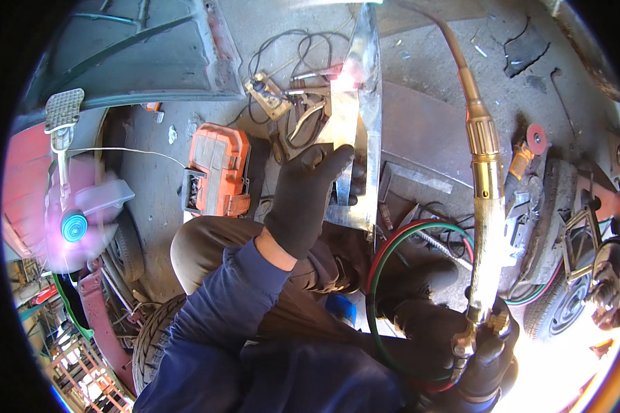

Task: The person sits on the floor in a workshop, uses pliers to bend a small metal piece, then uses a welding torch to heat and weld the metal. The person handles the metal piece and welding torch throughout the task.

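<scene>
My left hand (306, 196), in a dark glove, is closed on a long, bent strip of shiny sheet metal (373, 131), thumb on its near face. The strip stands upright above my knees and has a pinkish bright spot on its upper part. My right hand (488, 354), also gloved, is wrapped round the lower end of a brass gas torch (488, 199). The torch points away from me, and its thin neck curves left at the top of the view, near the strip's upper end. A green and red hose pair (370, 289) loops from the torch's base.
An orange and black toolbox (238, 155) stands left of my knee. Beyond it lie a power strip (272, 103) with tangled cables and pliers. A teal car panel (145, 58) juts in at upper left. An angle grinder (523, 158) and a wheel (561, 306) lie right.
</scene>
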The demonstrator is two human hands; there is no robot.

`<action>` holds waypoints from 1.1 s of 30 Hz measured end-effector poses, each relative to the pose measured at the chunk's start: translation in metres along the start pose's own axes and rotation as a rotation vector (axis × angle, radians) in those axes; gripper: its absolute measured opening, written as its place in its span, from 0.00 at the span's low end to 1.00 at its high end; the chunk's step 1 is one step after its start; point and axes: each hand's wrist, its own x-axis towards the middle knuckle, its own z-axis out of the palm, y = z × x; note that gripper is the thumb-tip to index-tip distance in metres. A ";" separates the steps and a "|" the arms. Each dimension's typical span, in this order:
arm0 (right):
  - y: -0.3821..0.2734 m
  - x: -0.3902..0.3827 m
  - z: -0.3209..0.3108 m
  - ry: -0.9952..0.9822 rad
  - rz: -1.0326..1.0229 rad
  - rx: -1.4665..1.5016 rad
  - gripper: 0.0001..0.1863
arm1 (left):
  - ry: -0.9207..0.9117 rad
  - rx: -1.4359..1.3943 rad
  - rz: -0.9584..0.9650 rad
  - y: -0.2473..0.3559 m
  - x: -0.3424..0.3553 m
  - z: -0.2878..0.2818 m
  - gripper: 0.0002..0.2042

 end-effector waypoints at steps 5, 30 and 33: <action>0.010 -0.018 0.001 -0.041 0.063 0.193 0.55 | 0.042 -0.483 -0.337 0.019 -0.010 0.009 0.19; -0.054 0.005 -0.225 0.411 -1.002 -1.112 0.28 | 0.212 -0.178 0.178 0.062 -0.021 -0.137 0.23; -0.042 0.006 -0.256 0.532 -0.847 -1.217 0.22 | 0.107 0.365 0.258 0.060 -0.016 -0.103 0.24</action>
